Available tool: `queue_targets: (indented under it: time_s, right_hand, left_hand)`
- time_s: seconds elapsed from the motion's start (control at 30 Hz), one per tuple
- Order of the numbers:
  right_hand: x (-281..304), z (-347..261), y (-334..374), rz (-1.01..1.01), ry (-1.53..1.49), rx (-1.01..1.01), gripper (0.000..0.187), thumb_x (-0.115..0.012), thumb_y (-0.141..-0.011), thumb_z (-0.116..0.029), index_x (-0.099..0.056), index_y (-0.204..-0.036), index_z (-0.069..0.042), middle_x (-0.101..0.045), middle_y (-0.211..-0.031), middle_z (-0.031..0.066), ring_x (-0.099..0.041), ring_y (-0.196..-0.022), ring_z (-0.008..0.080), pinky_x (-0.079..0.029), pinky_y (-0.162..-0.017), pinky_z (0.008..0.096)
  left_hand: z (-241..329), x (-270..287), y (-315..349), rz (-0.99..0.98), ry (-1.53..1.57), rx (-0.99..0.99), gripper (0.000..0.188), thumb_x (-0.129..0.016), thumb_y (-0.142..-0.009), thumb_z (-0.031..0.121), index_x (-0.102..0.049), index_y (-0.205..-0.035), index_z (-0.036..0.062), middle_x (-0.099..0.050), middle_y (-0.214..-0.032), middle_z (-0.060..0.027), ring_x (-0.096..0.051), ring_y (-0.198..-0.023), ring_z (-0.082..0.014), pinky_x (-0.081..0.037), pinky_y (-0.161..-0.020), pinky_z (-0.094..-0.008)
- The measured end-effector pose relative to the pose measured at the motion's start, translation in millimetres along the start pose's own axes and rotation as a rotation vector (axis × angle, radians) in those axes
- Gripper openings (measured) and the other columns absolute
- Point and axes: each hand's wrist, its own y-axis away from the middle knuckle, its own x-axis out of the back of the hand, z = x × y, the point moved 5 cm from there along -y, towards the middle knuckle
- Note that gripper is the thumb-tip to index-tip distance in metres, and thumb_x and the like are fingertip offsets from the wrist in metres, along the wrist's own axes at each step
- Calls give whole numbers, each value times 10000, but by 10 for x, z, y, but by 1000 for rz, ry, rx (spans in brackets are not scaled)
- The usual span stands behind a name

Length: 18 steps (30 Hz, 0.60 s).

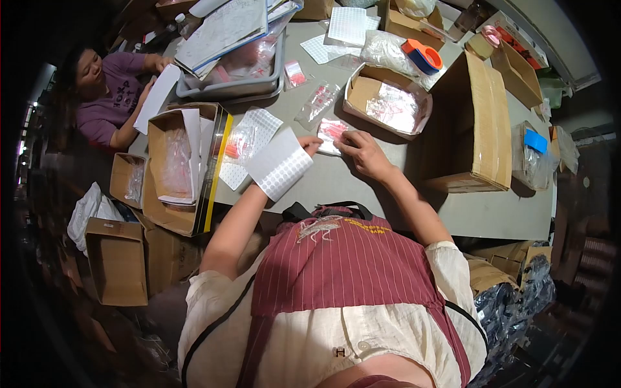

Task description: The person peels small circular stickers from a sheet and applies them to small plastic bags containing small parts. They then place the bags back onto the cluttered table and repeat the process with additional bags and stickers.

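Small clear plastic packets with red-pink contents or print (332, 131) lie in a stack on the table before me. At their left edge is my left hand (309, 144), its visible fingers drawn together; what they grip is hidden. A white sheet of round stickers (279, 165) drapes over my left wrist and covers part of that hand. My right hand (366, 154) rests at the packets' right side, fingers curled down and fingertips touching the top one. Anything small pinched there is too small to make out.
An open-topped carton (388, 103) holds clear bags beyond my right hand. A tall cardboard box (475, 123) stands at right, an orange-and-blue tape roll (422, 56) behind. At left are a box of bags (174, 165), more sticker sheets (231, 178), a grey bin (279, 71) and a seated person (113, 90).
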Motion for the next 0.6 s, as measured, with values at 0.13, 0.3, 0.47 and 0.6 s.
queue_targets:
  time_s: [0.13, 0.3, 0.47, 0.6]
  right_hand:
    - [70, -36, 12, 46, 32, 69, 569, -650, -784, 23, -676, -1329, -139, -596, -1307, 147, -558, -1226, 358, -454, -1063, 454]
    - [61, 26, 13, 35, 65, 74, 627, -658, -760, 32, -656, -1360, -146, -542, -1448, 165, -547, -1252, 382, -446, -1082, 465]
    - [148, -66, 28, 269, -9, -77, 642, -617, -737, 103, -659, -1340, -111, -545, -1435, 197, -554, -1251, 399, -475, -1047, 463]
    - [39, -256, 34, 194, -90, -50, 519, -643, -759, 76, -657, -1267, -31, -636, -1207, 167, -595, -1101, 376, -489, -976, 448]
  left_hand:
    - [256, 130, -89, 134, -289, -370, 265, -613, -997, 160, -735, -1226, 108, -724, -1004, -112, -690, -872, -280, -552, -816, -359]
    - [193, -216, -45, 22, -414, -460, 358, -548, -992, 199, -642, -1337, 177, -668, -932, -103, -689, -857, -298, -557, -751, -390]
    - [-45, -407, -7, 17, -362, -245, 392, -617, -893, 81, -694, -1263, 186, -640, -1081, -47, -710, -802, -251, -584, -703, -361]
    - [103, -403, 76, 163, -508, -415, 445, -630, -876, 55, -657, -1296, 198, -620, -1125, -48, -713, -787, -276, -592, -670, -373]
